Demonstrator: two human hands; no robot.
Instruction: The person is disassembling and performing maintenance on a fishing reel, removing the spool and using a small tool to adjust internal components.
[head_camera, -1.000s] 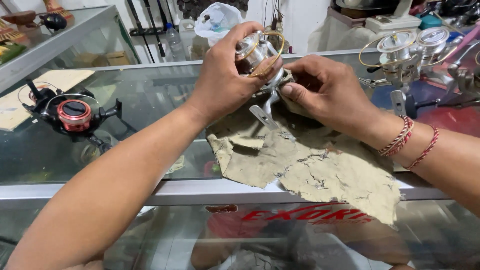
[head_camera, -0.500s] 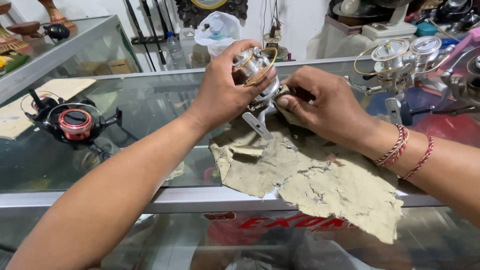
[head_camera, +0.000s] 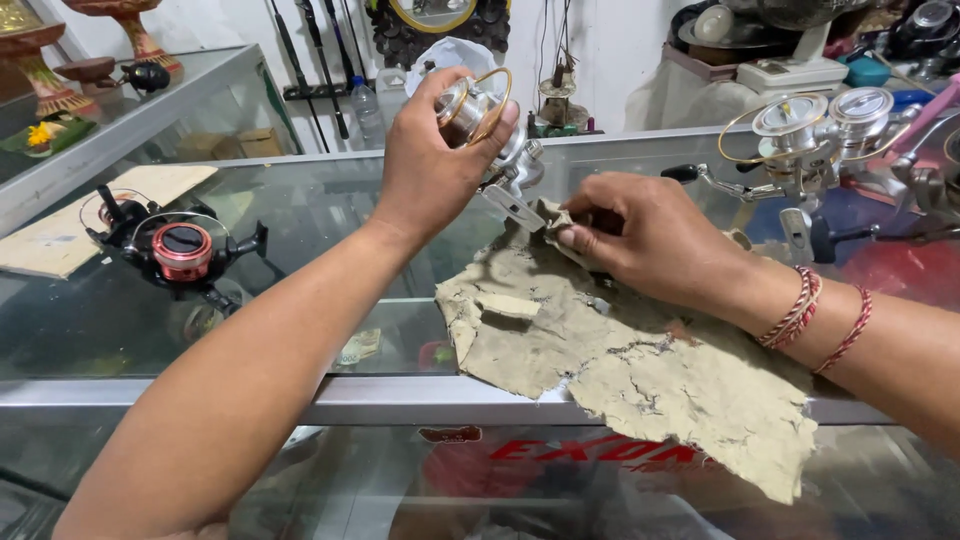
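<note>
Silver metal is catching the light on the fishing reel (head_camera: 480, 125), which the left hand (head_camera: 430, 165) is lifting clear of the glass counter (head_camera: 300, 250), well back from its front edge. Fingers and thumb are wrapping closed around the reel's round upper part, leaving the flat foot pointing down and to the right, probably so that this part is lying open to the other hand. The left forearm is rising steeply from the near edge, wrist bent slightly back to tip the reel toward the person.

At the foot, the right hand (head_camera: 650, 240) is pinching a fold of the tattered tan cloth (head_camera: 620, 370) between thumb and curled fingers and pressing it against the metal; it looks like a wiping grip. Most of the cloth is lying spread on the counter and trailing over the front edge at the right, so only a corner is being raised. The right forearm, with red thread bracelets (head_camera: 815, 315) at the wrist, is coming in low from the right edge, nearly level with the glass.

A black and red reel (head_camera: 180, 248) is sitting near the left edge, well apart, and more silver reels (head_camera: 810, 135) are standing toward the far right corner.
</note>
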